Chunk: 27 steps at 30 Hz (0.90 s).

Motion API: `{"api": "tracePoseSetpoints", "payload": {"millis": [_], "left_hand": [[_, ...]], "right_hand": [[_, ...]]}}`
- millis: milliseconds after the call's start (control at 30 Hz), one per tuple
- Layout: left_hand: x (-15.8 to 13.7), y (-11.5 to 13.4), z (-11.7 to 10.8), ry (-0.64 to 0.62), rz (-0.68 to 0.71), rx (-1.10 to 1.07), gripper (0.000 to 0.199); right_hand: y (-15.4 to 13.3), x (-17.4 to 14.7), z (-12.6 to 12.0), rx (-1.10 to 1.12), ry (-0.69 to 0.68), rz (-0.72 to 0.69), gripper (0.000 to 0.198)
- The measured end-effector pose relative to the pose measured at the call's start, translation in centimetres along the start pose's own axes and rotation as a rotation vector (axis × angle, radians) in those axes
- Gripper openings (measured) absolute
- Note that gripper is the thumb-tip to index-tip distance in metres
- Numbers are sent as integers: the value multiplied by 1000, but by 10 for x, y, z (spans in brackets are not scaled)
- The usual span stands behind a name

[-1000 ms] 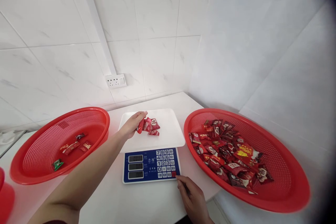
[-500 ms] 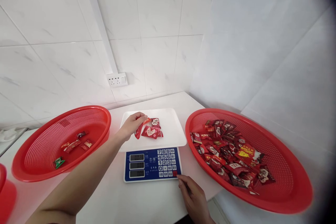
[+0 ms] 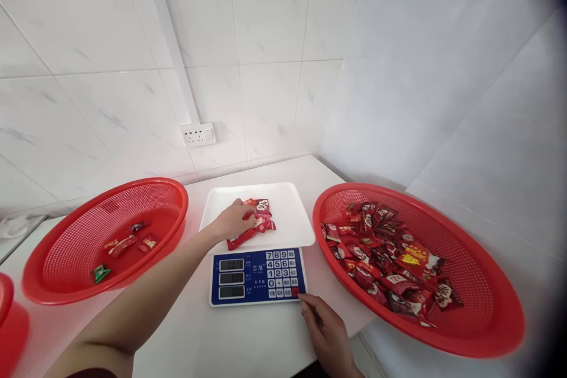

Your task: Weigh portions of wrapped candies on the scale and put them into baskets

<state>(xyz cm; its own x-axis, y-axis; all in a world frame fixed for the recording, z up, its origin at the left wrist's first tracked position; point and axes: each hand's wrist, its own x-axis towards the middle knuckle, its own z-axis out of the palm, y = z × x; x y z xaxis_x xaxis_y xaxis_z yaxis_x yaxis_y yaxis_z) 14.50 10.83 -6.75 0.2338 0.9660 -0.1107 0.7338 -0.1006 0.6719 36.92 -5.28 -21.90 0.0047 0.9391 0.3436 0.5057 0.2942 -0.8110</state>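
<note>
Bending over red snack packets [image 3: 263, 206] on the electronic scale's [image 3: 258, 279] white pan [image 3: 291, 209], your left hand [image 3: 234, 220] hides whether it grips any; settle them lightly inside the rim, your right hand [image 3: 326, 328], hold unclear too, off the red key [image 3: 295, 292]

The person's left arm reaches up and inward from the near left of the scale [image 3: 259, 261], bent at the elbow, its forearm bare. The left hand [image 3: 235, 221] is over the scale's far part, back upward, fingers curled down; whether they grip cannot be told. The right hand [image 3: 328, 331] lies lower, at the scale's near right corner, index finger stretched to that corner, thumb beneath it, other fingers folded or hidden.
</note>
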Motion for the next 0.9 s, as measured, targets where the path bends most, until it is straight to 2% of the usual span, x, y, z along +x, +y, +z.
{"api": "tracePoseSetpoints", "payload": {"millis": [100,200,367,533,667,833,900], "left_hand": [[3,-1,-2,-20,23,51,20],[2,-1,-9,-78,29,21,21],[1,-5,-27,-240,14,-172,28],[11,-11,-41,-255,-4,-266,43],[20,-7,-43,-201,-58,-152,42],[32,-5,-34,-51,-122,168,49],[38,-7,-29,-28,-127,284,49]], "right_hand": [[1,0,0,-8,6,-3,26],[1,0,0,-16,7,-21,25],[2,1,1,-13,15,-67,22],[1,3,1,-10,12,-82,21],[-1,2,1,-10,11,-81,22],[-2,2,0,-16,0,-51,24],[-2,2,0,-15,-2,-57,23]]}}
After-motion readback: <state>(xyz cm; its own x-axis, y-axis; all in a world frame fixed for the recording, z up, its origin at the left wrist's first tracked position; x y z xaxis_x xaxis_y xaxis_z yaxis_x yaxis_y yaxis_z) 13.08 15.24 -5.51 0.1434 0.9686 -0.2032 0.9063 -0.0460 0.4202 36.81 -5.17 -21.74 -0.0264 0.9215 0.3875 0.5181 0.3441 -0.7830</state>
